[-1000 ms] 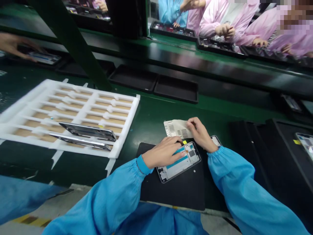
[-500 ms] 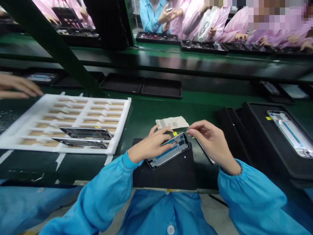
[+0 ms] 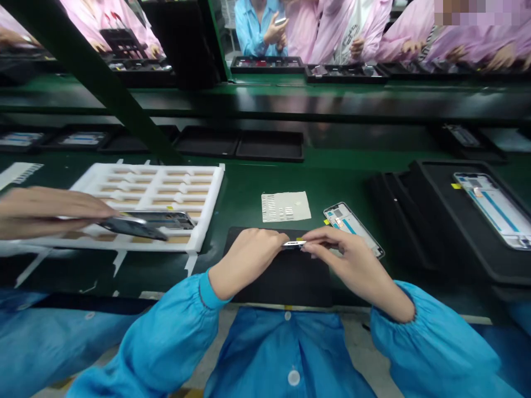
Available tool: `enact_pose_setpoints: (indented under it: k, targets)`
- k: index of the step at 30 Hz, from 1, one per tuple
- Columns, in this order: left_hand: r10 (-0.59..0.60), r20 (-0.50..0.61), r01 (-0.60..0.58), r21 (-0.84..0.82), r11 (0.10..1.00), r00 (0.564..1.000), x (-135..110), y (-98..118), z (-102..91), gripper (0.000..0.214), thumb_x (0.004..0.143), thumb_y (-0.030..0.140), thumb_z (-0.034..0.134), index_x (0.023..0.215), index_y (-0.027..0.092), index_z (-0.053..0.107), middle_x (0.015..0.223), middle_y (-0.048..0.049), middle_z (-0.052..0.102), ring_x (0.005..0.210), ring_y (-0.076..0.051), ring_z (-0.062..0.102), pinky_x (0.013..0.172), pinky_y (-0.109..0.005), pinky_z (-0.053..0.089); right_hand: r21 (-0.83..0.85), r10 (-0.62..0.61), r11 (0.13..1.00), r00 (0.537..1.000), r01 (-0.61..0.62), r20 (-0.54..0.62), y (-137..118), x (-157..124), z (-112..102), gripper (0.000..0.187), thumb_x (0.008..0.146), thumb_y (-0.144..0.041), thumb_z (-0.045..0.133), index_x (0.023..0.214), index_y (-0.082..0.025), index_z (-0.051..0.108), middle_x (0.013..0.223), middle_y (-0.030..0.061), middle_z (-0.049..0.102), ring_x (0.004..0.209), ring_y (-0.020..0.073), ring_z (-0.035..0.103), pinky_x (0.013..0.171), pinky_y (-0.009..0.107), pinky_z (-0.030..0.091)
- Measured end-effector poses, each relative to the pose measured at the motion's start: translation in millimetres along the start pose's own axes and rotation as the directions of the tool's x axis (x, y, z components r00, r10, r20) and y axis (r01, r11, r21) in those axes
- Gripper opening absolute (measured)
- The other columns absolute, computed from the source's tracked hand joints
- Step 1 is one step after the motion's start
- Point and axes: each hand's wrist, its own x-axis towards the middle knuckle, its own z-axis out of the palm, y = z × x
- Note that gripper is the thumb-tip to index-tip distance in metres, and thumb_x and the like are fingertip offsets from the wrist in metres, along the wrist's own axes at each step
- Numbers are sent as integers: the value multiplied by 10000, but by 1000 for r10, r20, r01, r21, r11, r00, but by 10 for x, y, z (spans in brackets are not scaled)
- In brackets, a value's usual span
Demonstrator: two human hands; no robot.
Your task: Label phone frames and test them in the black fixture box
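My left hand [image 3: 251, 257] is closed around a phone frame [image 3: 293, 244], which is tilted up so that mainly its narrow edge shows. At the right end of that edge, the fingertips of my right hand [image 3: 338, 246] are pinched together and touch the frame. Anything small between them is hidden. Below both hands lies a black mat [image 3: 286, 282]. A pale sheet of small strip labels [image 3: 286, 207] lies just beyond the mat. Another phone frame [image 3: 357, 229] with a yellow tab rests face up on the green bench, partly behind my right hand.
To the left, a co-worker's hand [image 3: 53, 213] holds a phone part [image 3: 133, 226] over a white slotted foam tray [image 3: 215, 190]. Stacked black trays [image 3: 435, 221] stand at right, a phone frame [image 3: 495, 210] on top. Black trays [image 3: 269, 146] line the back; a green post [image 3: 95, 88] slants across.
The phone frame has gone from lying flat to edge-up in my left hand. My right hand has moved left and down to its end. The co-worker's hand has come in over the foam tray.
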Motion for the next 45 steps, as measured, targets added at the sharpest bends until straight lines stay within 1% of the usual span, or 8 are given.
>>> enact_pose_setpoints:
  k: [4,8,14,17,23,28,37,45]
  targets:
    - [69,-242,-94,-93,991,968,-48,-17,232,290,982,288,525,1258,236,598,1151,-58,724,969,-229,718,793,-313,552,-66,40,997,999,-38,30,75,32,33,119,906,-242,610,1021,-254,583,847,-12,726,830,185,703,647,273,513]
    - [129,-513,-264,-198,944,848,-79,-69,401,224,972,303,565,1164,226,651,1140,-39,737,1013,-183,716,847,-295,565,-78,44,996,999,-42,30,117,72,60,98,903,-233,614,960,-251,537,827,-17,713,817,181,701,619,260,487]
    - [111,-624,-301,-207,931,774,-78,-50,443,109,949,185,600,1016,193,684,1018,-29,768,928,-155,734,790,-270,566,-27,5,1000,999,-6,-48,138,11,97,66,915,-302,623,917,-240,601,930,11,716,774,165,670,611,273,481]
    - [80,-631,-251,-187,950,772,-82,-37,464,112,950,183,595,1023,192,680,1024,-31,767,892,-152,737,766,-273,560,-85,-53,996,984,39,-169,210,-30,83,64,906,-285,634,882,-231,612,1085,28,697,673,131,595,593,289,470]
    - [83,-592,-201,-136,970,801,-75,-4,464,100,950,186,596,1019,189,668,1010,-27,767,858,-158,736,757,-282,544,-132,-116,986,986,100,-121,395,-48,91,19,920,-220,613,913,-234,625,981,25,694,770,164,620,645,306,489]
    - [78,-561,-180,-129,975,824,-80,12,421,80,944,186,609,999,185,667,1017,-14,763,871,-149,730,793,-271,548,-175,-313,940,945,294,-92,425,-40,138,152,967,-157,526,1025,-240,640,996,45,654,940,174,637,816,320,539]
    - [114,-520,-149,-26,988,846,-99,68,345,82,954,174,585,1001,167,652,1031,-7,754,856,-170,727,776,-294,558,-223,-427,891,897,395,-117,466,-38,162,206,920,-40,561,1039,-181,652,970,63,629,917,140,625,809,273,542]
    - [121,-506,-152,-20,988,854,-103,77,314,97,959,180,578,1008,169,661,1036,-16,758,870,-181,736,746,-304,555,-534,-554,704,832,468,0,544,-111,190,418,891,53,494,1222,-167,625,1071,121,620,918,177,596,754,321,531]
